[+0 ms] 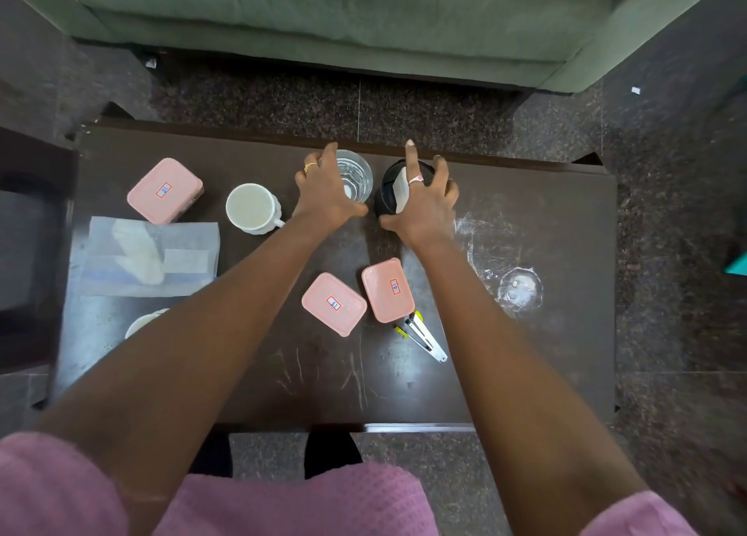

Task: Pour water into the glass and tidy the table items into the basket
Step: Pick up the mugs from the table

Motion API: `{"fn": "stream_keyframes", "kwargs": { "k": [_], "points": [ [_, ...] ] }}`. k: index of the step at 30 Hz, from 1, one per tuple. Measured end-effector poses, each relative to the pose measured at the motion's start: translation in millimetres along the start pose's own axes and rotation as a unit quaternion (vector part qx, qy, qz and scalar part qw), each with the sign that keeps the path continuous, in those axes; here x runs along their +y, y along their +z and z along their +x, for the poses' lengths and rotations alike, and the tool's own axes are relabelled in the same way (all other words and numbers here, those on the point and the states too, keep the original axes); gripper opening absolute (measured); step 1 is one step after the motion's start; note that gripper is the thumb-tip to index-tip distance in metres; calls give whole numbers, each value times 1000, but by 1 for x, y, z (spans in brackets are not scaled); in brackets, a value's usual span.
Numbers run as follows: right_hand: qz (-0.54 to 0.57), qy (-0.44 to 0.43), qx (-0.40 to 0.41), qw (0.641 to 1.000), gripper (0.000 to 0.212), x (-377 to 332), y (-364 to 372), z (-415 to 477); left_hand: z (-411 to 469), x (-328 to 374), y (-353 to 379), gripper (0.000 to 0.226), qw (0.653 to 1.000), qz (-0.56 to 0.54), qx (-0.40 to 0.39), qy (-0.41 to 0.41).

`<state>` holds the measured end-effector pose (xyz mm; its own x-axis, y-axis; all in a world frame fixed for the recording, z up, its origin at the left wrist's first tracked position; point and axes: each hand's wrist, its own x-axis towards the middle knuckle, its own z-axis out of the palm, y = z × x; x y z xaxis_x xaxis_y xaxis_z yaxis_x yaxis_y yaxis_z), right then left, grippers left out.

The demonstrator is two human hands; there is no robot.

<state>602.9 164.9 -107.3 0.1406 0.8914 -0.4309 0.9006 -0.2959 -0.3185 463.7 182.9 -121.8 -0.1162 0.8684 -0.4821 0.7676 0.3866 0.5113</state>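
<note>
The glass (357,177) stands at the upper middle of the frame, close to the table's far edge. It looks to hold some water, though the glare makes the level hard to judge. The left hand (323,189) cups it from the left, fingers curved round the far side and thumb on the near side. Just to its right is a dark bottle (388,195) with a white label. The right hand (426,200) lies over it, fingers spread and curled round its right side, thumb on the near side, forefinger sticking out straight.

Pouring seems either done or about to start; I cannot tell which. Tidying has not begun, by the look of it, since everything lies loose and no basket is in view.

- Left of the glass: a white mug (252,208), a pink box (165,191) and a clear packet (149,256).
- Lower middle: two more pink boxes (334,304), touching, with a stapler (424,335) just below them.
- Lower left: a white rim (141,321), mostly hidden by the left arm.

The table (566,212) is dark, scratched wood with white marks at right. It stands on a speckled stone floor (444,106), and a green sofa (323,17) fills the top of the frame.
</note>
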Motion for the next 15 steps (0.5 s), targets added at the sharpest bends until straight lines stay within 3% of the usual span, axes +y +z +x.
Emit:
{"fn": "stream_keyframes", "kwargs": {
  "k": [4,8,12,15],
  "points": [
    [-3,-67,80,995,99,14,5,-24,-6,-15,-18,110,999,11,-28,40],
    [26,-140,128,981,67,9,24,-62,-27,-51,-42,92,997,-8,29,70],
    [46,-197,99,974,46,-17,53,-93,-63,-108,-57,63,990,4,122,75],
    [66,-215,63,972,41,-47,72,-101,-82,-157,-64,61,995,25,92,-3]
  ]
}}
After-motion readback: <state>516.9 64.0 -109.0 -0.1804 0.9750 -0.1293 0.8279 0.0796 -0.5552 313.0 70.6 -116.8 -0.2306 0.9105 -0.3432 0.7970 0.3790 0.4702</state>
